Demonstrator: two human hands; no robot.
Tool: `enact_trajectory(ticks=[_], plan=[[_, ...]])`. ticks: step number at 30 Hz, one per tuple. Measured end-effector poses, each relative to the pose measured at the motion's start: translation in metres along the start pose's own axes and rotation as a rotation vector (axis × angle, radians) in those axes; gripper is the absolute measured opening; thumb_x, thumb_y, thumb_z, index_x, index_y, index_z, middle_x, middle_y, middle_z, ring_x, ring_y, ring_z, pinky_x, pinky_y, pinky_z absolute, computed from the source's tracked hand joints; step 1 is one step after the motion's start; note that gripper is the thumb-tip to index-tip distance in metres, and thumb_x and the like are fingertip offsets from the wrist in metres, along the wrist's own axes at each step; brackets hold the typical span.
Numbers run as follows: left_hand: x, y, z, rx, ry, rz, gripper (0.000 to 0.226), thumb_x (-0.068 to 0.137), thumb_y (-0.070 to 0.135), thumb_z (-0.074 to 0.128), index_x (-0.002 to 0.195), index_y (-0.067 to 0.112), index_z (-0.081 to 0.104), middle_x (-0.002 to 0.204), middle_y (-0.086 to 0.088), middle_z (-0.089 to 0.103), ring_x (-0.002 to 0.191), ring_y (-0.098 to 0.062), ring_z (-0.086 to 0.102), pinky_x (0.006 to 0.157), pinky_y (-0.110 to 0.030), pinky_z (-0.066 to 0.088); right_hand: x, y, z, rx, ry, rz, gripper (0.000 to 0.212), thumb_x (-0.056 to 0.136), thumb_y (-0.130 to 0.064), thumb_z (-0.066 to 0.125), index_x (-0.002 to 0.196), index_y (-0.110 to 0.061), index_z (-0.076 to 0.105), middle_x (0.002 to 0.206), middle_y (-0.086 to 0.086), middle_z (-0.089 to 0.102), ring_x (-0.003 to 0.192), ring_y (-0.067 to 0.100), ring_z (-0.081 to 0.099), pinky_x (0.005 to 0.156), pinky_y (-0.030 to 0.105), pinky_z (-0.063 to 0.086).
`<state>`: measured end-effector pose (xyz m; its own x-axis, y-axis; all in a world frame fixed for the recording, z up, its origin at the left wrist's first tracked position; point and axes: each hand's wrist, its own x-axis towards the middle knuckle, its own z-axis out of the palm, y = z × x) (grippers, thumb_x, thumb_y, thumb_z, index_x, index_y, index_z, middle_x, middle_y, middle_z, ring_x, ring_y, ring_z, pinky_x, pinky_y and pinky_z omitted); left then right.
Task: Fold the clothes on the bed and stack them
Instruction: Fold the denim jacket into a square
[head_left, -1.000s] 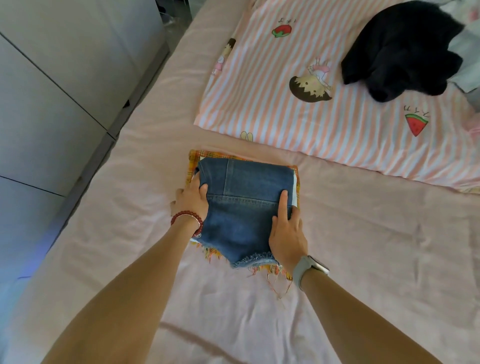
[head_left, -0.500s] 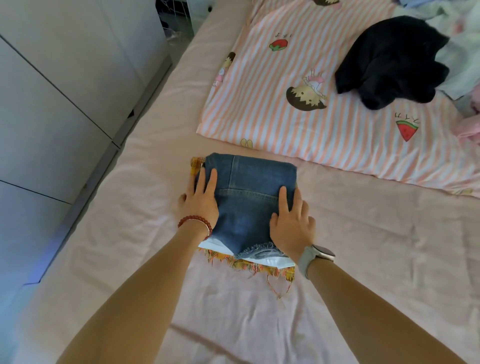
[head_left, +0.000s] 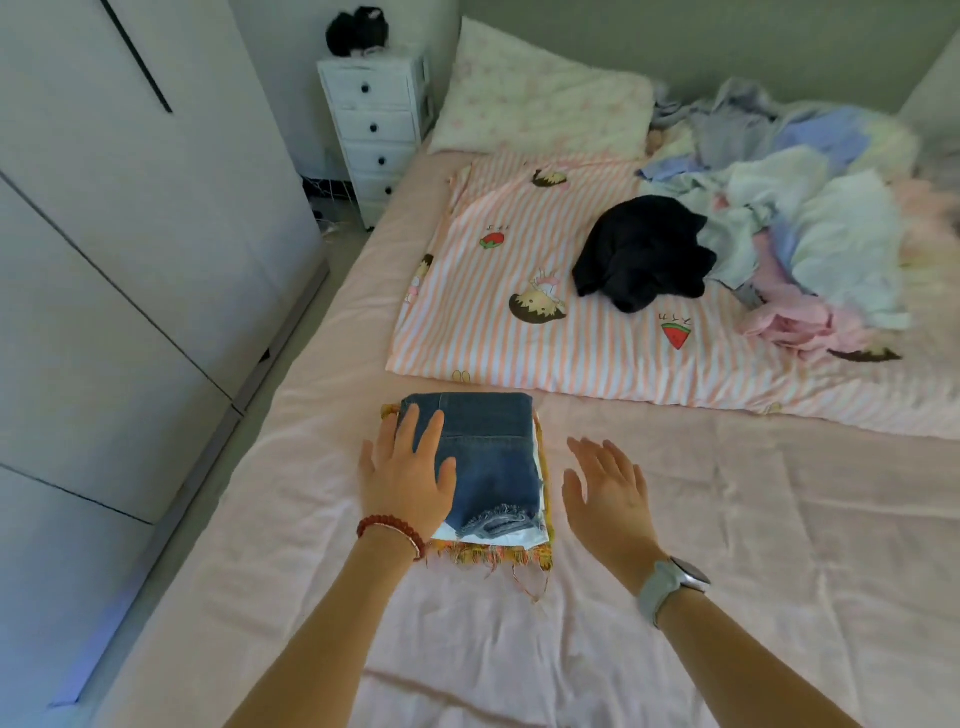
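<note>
My left hand (head_left: 410, 475) lies flat, fingers straight, on the folded denim shorts (head_left: 485, 457) topping the small stack on the bed (head_left: 727, 519). My right hand (head_left: 610, 491) is spread open just right of the shorts, holding nothing.

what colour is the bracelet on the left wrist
Dark red beads: the bracelet shows plainly in the head view.

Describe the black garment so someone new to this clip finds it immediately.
Start at the striped cartoon-print quilt spread across the pink bed. On its right half lies the black garment, crumpled, touching the pastel clothes pile. It is the bed's only black item.
</note>
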<state>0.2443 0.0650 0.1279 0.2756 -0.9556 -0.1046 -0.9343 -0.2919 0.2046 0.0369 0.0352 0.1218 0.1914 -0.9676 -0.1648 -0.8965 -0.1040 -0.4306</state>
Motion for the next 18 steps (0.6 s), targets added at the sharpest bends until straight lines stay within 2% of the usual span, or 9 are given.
enact_trajectory(ticks=[3,7,10,12,15,18], plan=[[-0.061,0.024,-0.042,-0.107,0.139,0.039,0.055,0.094,0.034,0.045,0.145,0.02,0.03,0.152,-0.007,0.025,0.142,-0.027,0.017,0.112,-0.046,0.022,-0.069,0.004,-0.052,0.037,0.155,0.025,0.04,0.097,-0.025,0.038,0.136,-0.022,0.044,0.141,-0.003,0.045,0.139,0.018,0.026,0.115,0.04,0.012],[-0.14,0.06,-0.076,-0.191,0.217,0.162,0.053,0.089,0.029,0.057,0.138,0.014,0.043,0.144,-0.01,0.04,0.136,-0.03,0.032,0.107,-0.051,0.027,-0.169,0.023,-0.101,0.077,0.312,0.062,0.036,0.094,-0.021,0.045,0.13,-0.018,0.053,0.131,0.002,0.055,0.13,0.023,0.04,0.111,0.039,0.024],[-0.196,0.095,-0.081,-0.142,0.148,0.286,0.052,0.091,0.033,0.053,0.139,0.017,0.042,0.143,-0.006,0.042,0.135,-0.025,0.033,0.106,-0.049,0.028,-0.254,0.053,-0.119,0.081,0.408,0.135,0.035,0.093,-0.021,0.049,0.126,-0.017,0.057,0.125,0.004,0.06,0.123,0.025,0.048,0.106,0.04,0.031],[-0.232,0.123,-0.072,-0.084,0.071,0.412,0.052,0.093,0.036,0.046,0.141,0.02,0.036,0.146,-0.002,0.038,0.135,-0.021,0.031,0.107,-0.045,0.027,-0.315,0.081,-0.122,0.086,0.45,0.264,0.034,0.093,-0.022,0.05,0.126,-0.017,0.058,0.124,0.004,0.061,0.122,0.025,0.048,0.104,0.039,0.032],[-0.28,0.166,-0.047,-0.046,-0.056,0.563,0.053,0.095,0.039,0.04,0.144,0.023,0.03,0.15,0.002,0.031,0.138,-0.016,0.025,0.111,-0.041,0.023,-0.39,0.127,-0.114,0.064,0.403,0.433,0.036,0.095,-0.027,0.046,0.129,-0.021,0.054,0.129,-0.001,0.058,0.124,0.021,0.046,0.103,0.031,0.031],[-0.321,0.214,-0.019,-0.03,-0.152,0.677,0.051,0.095,0.039,0.04,0.143,0.025,0.032,0.148,0.006,0.033,0.136,-0.012,0.028,0.111,-0.038,0.022,-0.454,0.171,-0.109,0.106,0.384,0.597,0.036,0.096,-0.029,0.043,0.13,-0.022,0.052,0.132,-0.001,0.056,0.124,0.02,0.046,0.103,0.028,0.032]])
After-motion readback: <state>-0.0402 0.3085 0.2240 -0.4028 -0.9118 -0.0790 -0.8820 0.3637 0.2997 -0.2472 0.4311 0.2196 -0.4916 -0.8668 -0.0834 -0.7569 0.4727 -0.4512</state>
